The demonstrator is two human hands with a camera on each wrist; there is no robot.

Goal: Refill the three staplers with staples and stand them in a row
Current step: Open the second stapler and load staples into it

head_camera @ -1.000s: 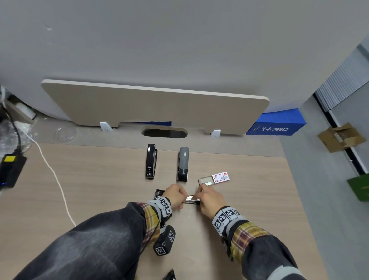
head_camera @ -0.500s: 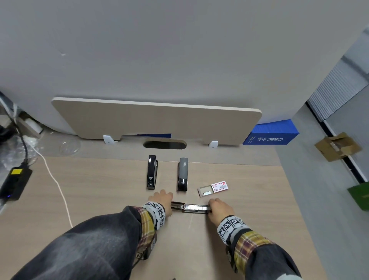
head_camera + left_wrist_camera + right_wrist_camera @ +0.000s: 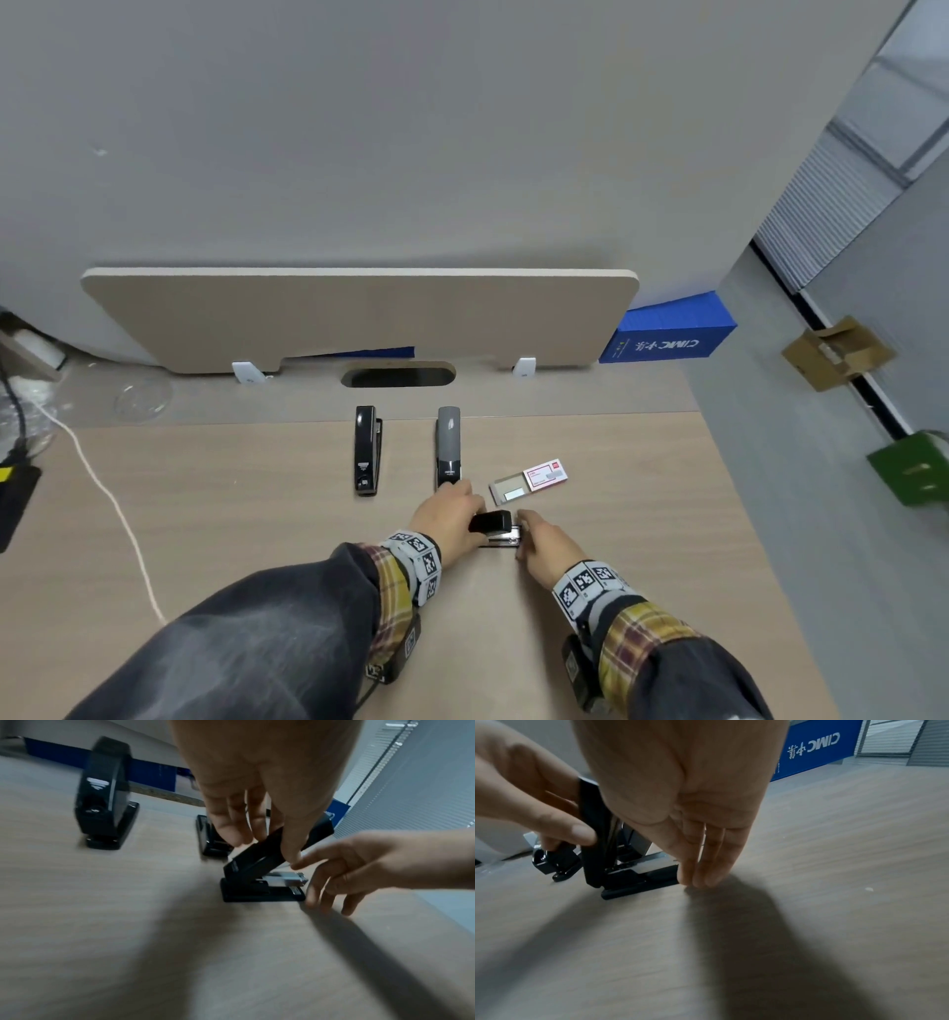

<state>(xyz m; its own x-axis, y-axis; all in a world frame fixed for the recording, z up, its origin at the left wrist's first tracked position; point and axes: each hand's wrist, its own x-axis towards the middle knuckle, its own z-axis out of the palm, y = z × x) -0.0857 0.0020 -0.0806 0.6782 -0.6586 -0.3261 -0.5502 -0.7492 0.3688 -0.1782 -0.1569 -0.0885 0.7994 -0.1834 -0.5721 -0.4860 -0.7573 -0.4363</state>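
Note:
A small black stapler [image 3: 495,525] lies crosswise on the desk in front of me, its silver staple channel [image 3: 285,878] exposed. My left hand [image 3: 452,516] pinches its black top cover [image 3: 267,850] between thumb and fingers and holds it raised at a slant. My right hand [image 3: 542,539] has straight fingers whose tips [image 3: 700,876] rest on the desk against the base's front end. Behind stand a black stapler [image 3: 367,452] and a grey-topped stapler [image 3: 448,444], side by side. The staple box [image 3: 531,480] lies slid open to the right of them.
A white cable [image 3: 102,493] and a black adapter [image 3: 15,503] lie at the desk's left. A beige divider panel [image 3: 359,313] and a cable slot [image 3: 398,374] line the back. The desk's right edge [image 3: 744,514] drops to the floor, where a blue box [image 3: 667,334] stands.
Half a second ago the stapler lay opened out flat between my hands. My left hand has since swung the top cover up and over the base, and my right hand now sits at the front end.

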